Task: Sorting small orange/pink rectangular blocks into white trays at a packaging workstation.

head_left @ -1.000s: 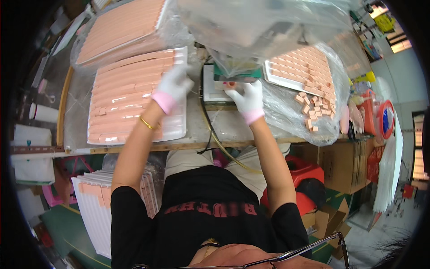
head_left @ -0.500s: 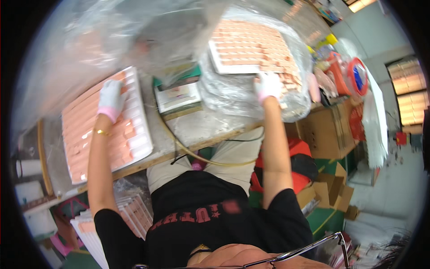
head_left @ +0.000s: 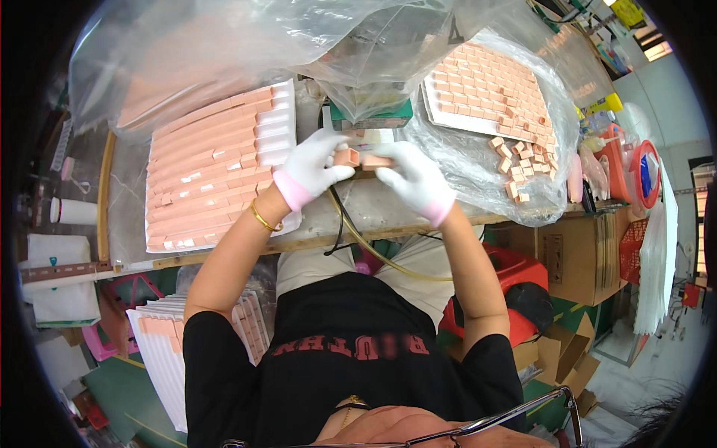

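Both of my hands wear white gloves with pink cuffs and meet over the front middle of the table. My left hand [head_left: 314, 169] pinches a small peach hollow box piece [head_left: 346, 157], its open end facing the other hand. A second small peach piece [head_left: 376, 162] is between the thumb and fingers of my right hand [head_left: 415, 181], close beside the first. On the left lies a white ribbed tray [head_left: 278, 134] with rows of peach pieces [head_left: 202, 175]. At the back right, another white tray [head_left: 441, 112] carries many small peach boxes [head_left: 485, 82].
Loose peach boxes [head_left: 515, 168] lie on clear plastic sheeting [head_left: 463, 172] at right. A green machine [head_left: 373, 112] under a plastic cover stands behind my hands. A hose [head_left: 373, 257] hangs over the table's wooden edge [head_left: 358, 233]. Stacked white trays [head_left: 160, 358] stand below left.
My left hand has left the left tray and my right hand the loose boxes. They have come together at the middle, each holding a small peach piece.
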The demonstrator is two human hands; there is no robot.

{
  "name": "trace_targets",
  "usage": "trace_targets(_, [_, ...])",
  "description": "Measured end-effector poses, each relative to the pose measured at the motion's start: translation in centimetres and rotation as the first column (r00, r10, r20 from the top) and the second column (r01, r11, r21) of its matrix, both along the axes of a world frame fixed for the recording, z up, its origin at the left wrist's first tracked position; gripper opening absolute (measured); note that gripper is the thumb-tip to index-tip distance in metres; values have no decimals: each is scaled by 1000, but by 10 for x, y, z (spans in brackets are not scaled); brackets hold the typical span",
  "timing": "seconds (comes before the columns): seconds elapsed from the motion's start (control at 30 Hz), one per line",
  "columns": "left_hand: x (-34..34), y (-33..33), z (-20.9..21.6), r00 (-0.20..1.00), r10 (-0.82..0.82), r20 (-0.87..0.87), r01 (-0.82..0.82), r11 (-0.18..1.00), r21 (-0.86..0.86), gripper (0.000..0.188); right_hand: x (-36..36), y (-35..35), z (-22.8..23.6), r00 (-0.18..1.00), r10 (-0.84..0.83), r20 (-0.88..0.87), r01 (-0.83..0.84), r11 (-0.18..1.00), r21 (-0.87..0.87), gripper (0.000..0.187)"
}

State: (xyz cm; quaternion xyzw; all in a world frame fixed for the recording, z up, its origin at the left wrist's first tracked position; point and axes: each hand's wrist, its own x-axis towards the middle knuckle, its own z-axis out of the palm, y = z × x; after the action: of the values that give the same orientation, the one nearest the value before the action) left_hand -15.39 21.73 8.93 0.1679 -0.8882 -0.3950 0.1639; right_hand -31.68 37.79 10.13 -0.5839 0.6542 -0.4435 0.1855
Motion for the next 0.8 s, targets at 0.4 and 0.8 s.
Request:
trace_targets(0.4, [-6, 17, -12, 993, -105, -56, 88, 965, -247, 55, -1, 2, 0, 967, 108, -232, -99, 994, 51, 34])
trace_targets(0.8, [-7, 19, 0, 999, -37, 30, 30, 977, 211, 65, 7, -4, -10, 996, 11, 86, -24, 990, 141, 41])
